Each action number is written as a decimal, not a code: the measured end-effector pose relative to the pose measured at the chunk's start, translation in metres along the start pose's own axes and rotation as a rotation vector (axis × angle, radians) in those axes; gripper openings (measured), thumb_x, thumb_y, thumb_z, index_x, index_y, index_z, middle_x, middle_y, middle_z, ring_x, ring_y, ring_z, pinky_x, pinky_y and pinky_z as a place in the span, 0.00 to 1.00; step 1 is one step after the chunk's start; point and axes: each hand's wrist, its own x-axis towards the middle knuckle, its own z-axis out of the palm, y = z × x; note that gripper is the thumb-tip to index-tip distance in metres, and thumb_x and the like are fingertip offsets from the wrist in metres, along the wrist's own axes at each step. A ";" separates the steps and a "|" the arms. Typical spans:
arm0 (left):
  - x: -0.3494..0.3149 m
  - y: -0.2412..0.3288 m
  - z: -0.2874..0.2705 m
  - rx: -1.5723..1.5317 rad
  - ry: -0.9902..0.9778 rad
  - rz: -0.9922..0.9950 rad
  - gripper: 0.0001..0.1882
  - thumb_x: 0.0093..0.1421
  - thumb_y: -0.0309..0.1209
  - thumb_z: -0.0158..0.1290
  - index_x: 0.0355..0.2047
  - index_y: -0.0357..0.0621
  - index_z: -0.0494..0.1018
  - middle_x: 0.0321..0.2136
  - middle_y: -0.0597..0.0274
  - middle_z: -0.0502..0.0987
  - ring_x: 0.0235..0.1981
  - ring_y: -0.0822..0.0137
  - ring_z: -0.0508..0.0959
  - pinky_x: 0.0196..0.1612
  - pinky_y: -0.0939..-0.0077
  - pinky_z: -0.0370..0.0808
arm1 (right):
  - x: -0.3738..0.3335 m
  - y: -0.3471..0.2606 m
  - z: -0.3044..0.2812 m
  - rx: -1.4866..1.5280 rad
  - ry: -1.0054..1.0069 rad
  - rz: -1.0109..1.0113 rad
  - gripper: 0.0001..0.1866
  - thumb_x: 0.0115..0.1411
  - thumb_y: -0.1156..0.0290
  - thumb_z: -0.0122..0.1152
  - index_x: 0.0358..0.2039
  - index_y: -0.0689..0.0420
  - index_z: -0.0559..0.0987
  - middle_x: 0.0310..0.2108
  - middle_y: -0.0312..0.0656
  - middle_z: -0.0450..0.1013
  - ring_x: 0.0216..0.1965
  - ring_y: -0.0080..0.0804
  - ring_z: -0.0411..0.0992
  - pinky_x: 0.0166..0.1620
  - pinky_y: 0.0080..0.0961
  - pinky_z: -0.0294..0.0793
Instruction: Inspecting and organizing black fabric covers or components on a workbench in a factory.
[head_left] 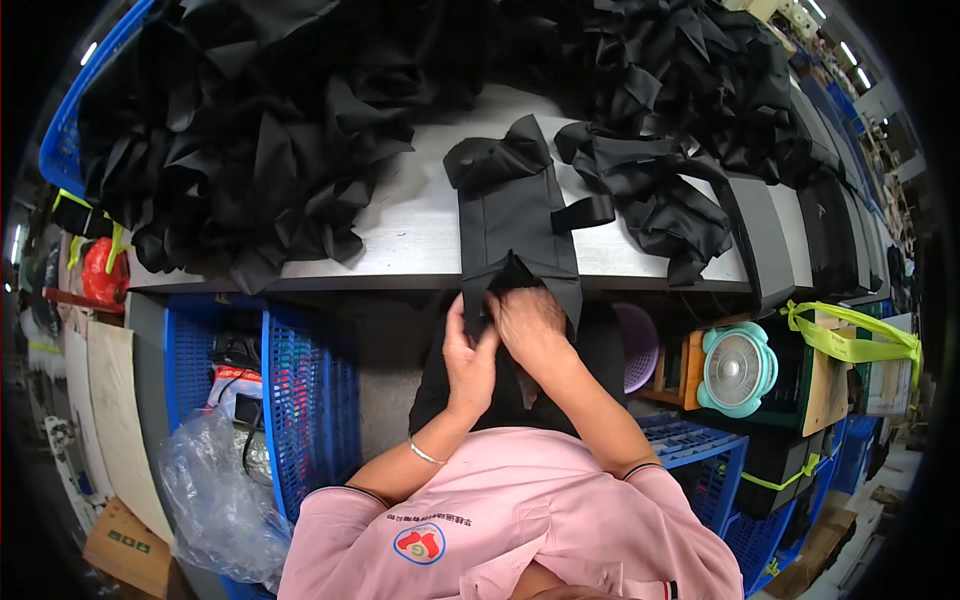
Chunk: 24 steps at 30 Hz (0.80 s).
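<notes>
A black fabric piece [508, 215], sewn into a flat panel with a strap loop on its right side, lies over the table's front edge, its near end hanging toward me. My left hand [469, 352] is closed on the near left edge of this piece, thumb toward me. My right hand [528, 318] is bent over the near end, fingers curled into the fold and partly hidden by the cloth. Both hands are close together, just off the table edge. Beside the piece, to the right, lies another crumpled black fabric piece [670, 210].
A big heap of black fabric pieces [250, 150] covers the table's left; another heap [690, 70] lies at the back right. Below the white table [420, 215] stand a blue crate [300, 390] at left and a teal fan [738, 370] at right, near a purple basket [638, 348].
</notes>
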 end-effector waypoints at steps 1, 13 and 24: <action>0.004 0.003 -0.004 -0.032 0.041 -0.023 0.25 0.68 0.24 0.54 0.64 0.34 0.65 0.51 0.62 0.77 0.52 0.72 0.74 0.58 0.77 0.69 | -0.003 -0.002 -0.002 -0.027 -0.019 -0.006 0.18 0.69 0.60 0.49 0.47 0.57 0.81 0.41 0.54 0.79 0.44 0.52 0.79 0.46 0.41 0.80; 0.013 0.010 -0.039 0.033 -0.397 -0.239 0.33 0.70 0.38 0.51 0.71 0.37 0.57 0.57 0.60 0.74 0.48 0.74 0.77 0.46 0.81 0.74 | -0.010 0.042 0.027 -0.191 0.558 -0.208 0.13 0.61 0.60 0.60 0.35 0.55 0.84 0.31 0.45 0.80 0.35 0.44 0.78 0.43 0.43 0.74; 0.042 0.018 -0.026 -0.178 -0.232 -0.484 0.19 0.67 0.35 0.60 0.53 0.38 0.72 0.47 0.61 0.79 0.44 0.73 0.78 0.50 0.74 0.76 | -0.089 0.028 0.023 0.282 0.200 -0.294 0.08 0.61 0.70 0.63 0.35 0.61 0.83 0.29 0.47 0.80 0.31 0.45 0.79 0.38 0.36 0.79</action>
